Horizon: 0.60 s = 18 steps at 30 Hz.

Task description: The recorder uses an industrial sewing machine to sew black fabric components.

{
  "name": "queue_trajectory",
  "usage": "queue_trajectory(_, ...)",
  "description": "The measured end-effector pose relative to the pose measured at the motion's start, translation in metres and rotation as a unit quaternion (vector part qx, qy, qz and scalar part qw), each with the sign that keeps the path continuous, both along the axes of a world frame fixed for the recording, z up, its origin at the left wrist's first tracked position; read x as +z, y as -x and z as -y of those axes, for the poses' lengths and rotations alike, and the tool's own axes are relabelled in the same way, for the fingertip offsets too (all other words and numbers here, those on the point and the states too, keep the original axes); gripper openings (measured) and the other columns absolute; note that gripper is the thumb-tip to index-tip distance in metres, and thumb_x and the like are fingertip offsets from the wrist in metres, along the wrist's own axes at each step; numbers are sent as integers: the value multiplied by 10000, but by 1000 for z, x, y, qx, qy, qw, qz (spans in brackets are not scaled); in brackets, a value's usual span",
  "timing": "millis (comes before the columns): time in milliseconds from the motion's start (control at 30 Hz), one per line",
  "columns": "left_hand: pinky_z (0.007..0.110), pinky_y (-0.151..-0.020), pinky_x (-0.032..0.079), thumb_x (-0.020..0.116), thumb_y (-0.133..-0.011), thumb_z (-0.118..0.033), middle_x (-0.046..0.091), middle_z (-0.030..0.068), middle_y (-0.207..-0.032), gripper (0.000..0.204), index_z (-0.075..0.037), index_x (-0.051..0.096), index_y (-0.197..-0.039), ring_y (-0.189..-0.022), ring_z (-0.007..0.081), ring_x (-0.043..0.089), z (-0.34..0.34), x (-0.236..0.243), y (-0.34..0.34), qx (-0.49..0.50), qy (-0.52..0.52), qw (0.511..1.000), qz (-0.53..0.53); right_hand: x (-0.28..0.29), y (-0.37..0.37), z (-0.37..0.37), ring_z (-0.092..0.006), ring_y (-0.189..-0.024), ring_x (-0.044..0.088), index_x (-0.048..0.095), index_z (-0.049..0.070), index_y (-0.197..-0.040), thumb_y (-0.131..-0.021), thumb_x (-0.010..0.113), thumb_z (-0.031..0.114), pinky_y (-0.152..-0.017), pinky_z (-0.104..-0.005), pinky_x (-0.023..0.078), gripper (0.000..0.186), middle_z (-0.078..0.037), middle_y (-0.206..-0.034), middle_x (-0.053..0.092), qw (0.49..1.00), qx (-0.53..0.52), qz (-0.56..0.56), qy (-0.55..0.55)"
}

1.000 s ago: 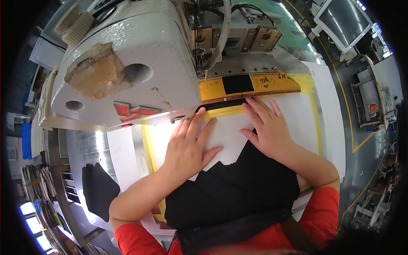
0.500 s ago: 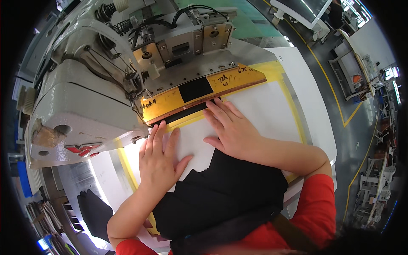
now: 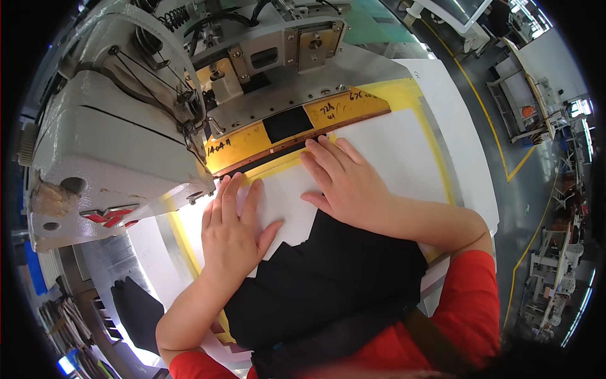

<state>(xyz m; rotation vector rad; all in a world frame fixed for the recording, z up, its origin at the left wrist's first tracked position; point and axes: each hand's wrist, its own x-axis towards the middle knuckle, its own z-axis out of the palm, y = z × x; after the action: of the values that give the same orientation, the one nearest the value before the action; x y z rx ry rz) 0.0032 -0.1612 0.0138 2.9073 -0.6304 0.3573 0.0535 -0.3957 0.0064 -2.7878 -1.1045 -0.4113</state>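
Both of my hands lie palm down on a white work plate [image 3: 404,158] edged with yellow tape. My left hand [image 3: 230,237] has its fingers stretched out. Its fingertips touch the left end of a narrow black fabric strip [image 3: 278,160] beside a yellow clamp plate [image 3: 243,141]. My right hand [image 3: 350,186] is also flat, fingers slightly spread, with fingertips at the strip's right end. Between my forearms a larger piece of black fabric [image 3: 334,281] spreads over the plate and hangs toward me. A black patch [image 3: 288,126] shows in the yellow plate.
A grey-white sewing machine head [image 3: 120,151] stands close left of my left hand. Behind the yellow plate is a metal clamp carriage [image 3: 290,95]. More black fabric [image 3: 136,312] lies at lower left. A screen [image 3: 451,12] and workbenches stand beyond on the right.
The whole view has shifted slightly, so the machine and plate appear a little higher and farther left. My hands stay flat at the black strip with almost no change.
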Motion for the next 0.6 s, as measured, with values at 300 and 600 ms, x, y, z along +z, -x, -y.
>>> queue_trajectory(300, 443, -999, 385, 719, -795, -378, 499, 143, -1332, 585, -60, 568, -1262, -1246, 345, 482, -2, 0, 0, -9, 18, 1000, 18, 49, 32, 57, -299, -891, 586, 585, 44, -1068, -776, 757, 230, -758, -380, 484, 387, -102, -985, 568, 944, -97, -306, -75)
queue_trajectory(600, 392, -818, 479, 733, -791, -317, 639, 93, -1077, 518, -63, 572, -1212, -941, 274, 630, -10, 1, -1, -122, 175, 977, 1, 56, 25, 45, -266, -883, 621, 620, 59, -999, -792, 712, 102, -789, -352, 491, 231, -87, -926, 614, 904, 1, -389, -178)
